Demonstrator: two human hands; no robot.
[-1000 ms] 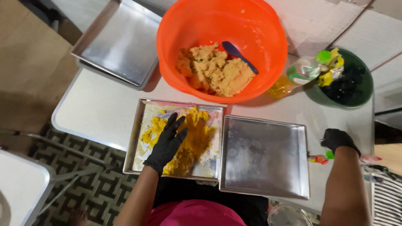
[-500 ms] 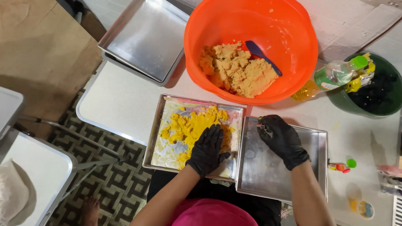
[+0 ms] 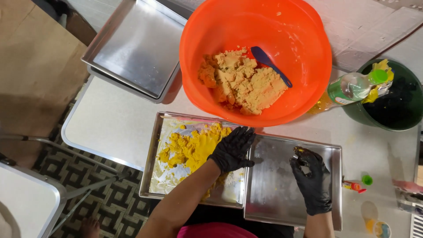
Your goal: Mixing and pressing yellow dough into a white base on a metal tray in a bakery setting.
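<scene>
Clearly the yellow dough [image 3: 194, 147] is sticky, and it could smear off the black-gloved left hand [image 3: 232, 150] onto the counter [image 3: 110, 128] or the bare tray [image 3: 273, 194]. That hand lies fingers spread wide on the dough's right edge, inside the near-left tray [image 3: 154, 176]. The right hand [image 3: 310, 178] hovers over the bare tray just to the right, fingers [image 3: 302, 154] curled narrow on a small yellow crumb. Farther off, an orange bowl [image 3: 308, 53] holds tan dough [image 3: 240, 81] and a blue spatula [image 3: 271, 66].

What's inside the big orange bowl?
The orange bowl holds a crumbly tan dough lump and a blue spatula. The spatula's tip is buried, and whatever lies under the dough is hidden.
</scene>
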